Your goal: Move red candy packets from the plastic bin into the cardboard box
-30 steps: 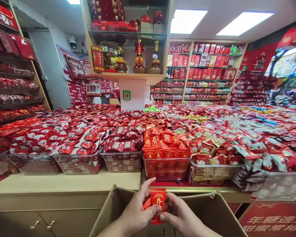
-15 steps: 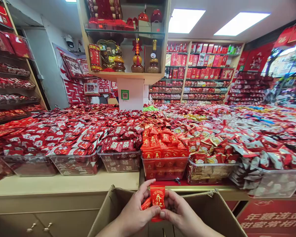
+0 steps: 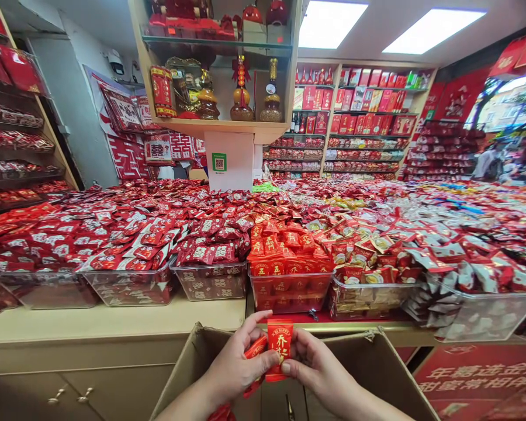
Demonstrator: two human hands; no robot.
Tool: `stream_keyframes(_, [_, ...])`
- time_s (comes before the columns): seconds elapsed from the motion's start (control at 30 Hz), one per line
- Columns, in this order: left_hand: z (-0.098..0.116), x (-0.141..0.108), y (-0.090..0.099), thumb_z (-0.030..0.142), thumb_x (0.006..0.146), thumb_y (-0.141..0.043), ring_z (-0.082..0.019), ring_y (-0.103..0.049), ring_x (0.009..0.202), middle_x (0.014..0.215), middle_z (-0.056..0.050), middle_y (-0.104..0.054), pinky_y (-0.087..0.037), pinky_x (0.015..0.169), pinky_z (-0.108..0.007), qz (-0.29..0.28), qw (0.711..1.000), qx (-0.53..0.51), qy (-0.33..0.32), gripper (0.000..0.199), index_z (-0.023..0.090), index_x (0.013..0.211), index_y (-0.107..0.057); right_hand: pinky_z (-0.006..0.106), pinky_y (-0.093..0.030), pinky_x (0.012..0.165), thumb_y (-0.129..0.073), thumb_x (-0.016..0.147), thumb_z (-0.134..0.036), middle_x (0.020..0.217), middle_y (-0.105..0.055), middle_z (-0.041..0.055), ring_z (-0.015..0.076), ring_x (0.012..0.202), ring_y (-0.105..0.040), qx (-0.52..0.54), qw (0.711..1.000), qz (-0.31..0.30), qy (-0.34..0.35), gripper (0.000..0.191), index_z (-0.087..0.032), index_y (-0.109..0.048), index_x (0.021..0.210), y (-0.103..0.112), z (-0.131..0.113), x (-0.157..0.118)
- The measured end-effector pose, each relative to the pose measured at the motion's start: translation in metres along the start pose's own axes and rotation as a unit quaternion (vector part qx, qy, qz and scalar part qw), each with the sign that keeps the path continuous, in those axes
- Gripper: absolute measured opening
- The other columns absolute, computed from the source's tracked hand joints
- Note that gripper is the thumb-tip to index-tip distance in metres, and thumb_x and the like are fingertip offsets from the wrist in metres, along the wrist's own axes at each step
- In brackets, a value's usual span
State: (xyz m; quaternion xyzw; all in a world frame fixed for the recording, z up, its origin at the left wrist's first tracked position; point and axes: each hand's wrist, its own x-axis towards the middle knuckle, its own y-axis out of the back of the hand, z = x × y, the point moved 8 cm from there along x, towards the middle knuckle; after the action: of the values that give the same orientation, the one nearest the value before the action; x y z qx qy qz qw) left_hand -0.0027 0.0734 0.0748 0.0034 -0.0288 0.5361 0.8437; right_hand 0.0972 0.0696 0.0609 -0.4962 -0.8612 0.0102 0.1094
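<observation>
We observe a cream desk [image 3: 114,321] bearing clear plastic bins [image 3: 125,291] heaped with wrapped packets; red-stocked wooden shelving [image 3: 332,120] stands behind. Over an open brown cardboard box [image 3: 182,359], our left hand [image 3: 239,363], fingers curled, and right hand [image 3: 318,367], partly closed, pinch an upright red-and-gold packet [image 3: 280,345] between them.

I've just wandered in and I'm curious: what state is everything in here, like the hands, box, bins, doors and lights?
Left hand: curled, holding red packets
Right hand: gripping the front packet's edge
Front packet: upright, printed side showing
Cardboard box: open
Plastic bins: open-topped, heaped
Cabinet doors: shut
Ceiling lights: lit
</observation>
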Motion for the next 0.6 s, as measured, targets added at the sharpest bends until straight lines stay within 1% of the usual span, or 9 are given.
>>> stream_keyframes(0.07, [-0.001,0.001,0.001,0.023,0.070,-0.066,-0.015,-0.058,0.083,0.091,-0.003,-0.062,-0.045,0.075,-0.027,0.007,1.000,-0.013,0.010,0.056,0.022,0.119,-0.037,0.033,-0.044,0.078,-0.067,0.070,-0.027,0.089,-0.062,0.0035,0.0167,0.082,-0.057,0.004,1.000,0.005,-0.005,0.036,-0.020,-0.051,0.102,0.001,0.000,0.000])
stream_keyframes(0.17, [-0.002,0.002,0.001,0.023,0.070,-0.066,-0.015,-0.059,0.080,0.093,-0.005,-0.063,-0.045,0.073,-0.029,0.019,0.999,-0.033,0.013,0.060,0.023,0.121,-0.033,0.031,-0.043,0.075,-0.067,0.070,-0.031,0.082,-0.061,0.0014,0.0153,0.077,-0.056,-0.007,1.000,0.013,-0.008,0.038,-0.021,-0.049,0.101,0.003,-0.001,0.000])
stream_keyframes(0.3, [-0.004,0.005,0.000,0.029,0.071,-0.064,-0.016,-0.061,0.074,0.094,-0.006,-0.062,-0.046,0.069,-0.031,0.030,0.995,-0.090,0.019,0.063,0.025,0.123,-0.028,0.027,-0.040,0.067,-0.066,0.070,-0.036,0.072,-0.057,-0.0018,0.0128,0.069,-0.054,-0.031,0.999,0.038,-0.015,0.039,-0.020,-0.047,0.100,0.008,-0.001,-0.001])
stream_keyframes(0.37, [-0.006,0.005,-0.003,0.030,0.070,-0.065,-0.017,-0.061,0.076,0.095,-0.007,-0.062,-0.046,0.070,-0.032,0.024,0.993,-0.109,0.030,0.063,0.025,0.123,-0.030,0.027,-0.039,0.066,-0.065,0.070,-0.037,0.070,-0.057,-0.0023,0.0123,0.068,-0.053,-0.032,0.998,0.043,-0.016,0.042,-0.020,-0.046,0.103,0.010,-0.001,-0.001])
stream_keyframes(0.47, [-0.007,0.005,-0.008,0.027,0.067,-0.069,-0.019,-0.060,0.087,0.098,-0.008,-0.062,-0.044,0.078,-0.032,0.007,0.994,-0.104,0.030,0.065,0.023,0.122,-0.033,0.028,-0.039,0.067,-0.065,0.070,-0.038,0.071,-0.056,-0.0019,0.0128,0.069,-0.053,-0.041,0.998,0.046,-0.014,0.042,-0.020,-0.045,0.103,0.012,-0.002,-0.001])
stream_keyframes(0.6, [-0.006,0.004,-0.009,0.024,0.070,-0.067,-0.017,-0.060,0.082,0.092,-0.007,-0.065,-0.045,0.075,-0.030,0.010,0.996,-0.081,0.017,0.064,0.022,0.123,-0.031,0.027,-0.038,0.064,-0.065,0.070,-0.039,0.069,-0.054,-0.0029,0.0121,0.067,-0.051,-0.056,0.997,0.047,-0.010,0.043,-0.019,-0.044,0.102,0.011,-0.002,0.000])
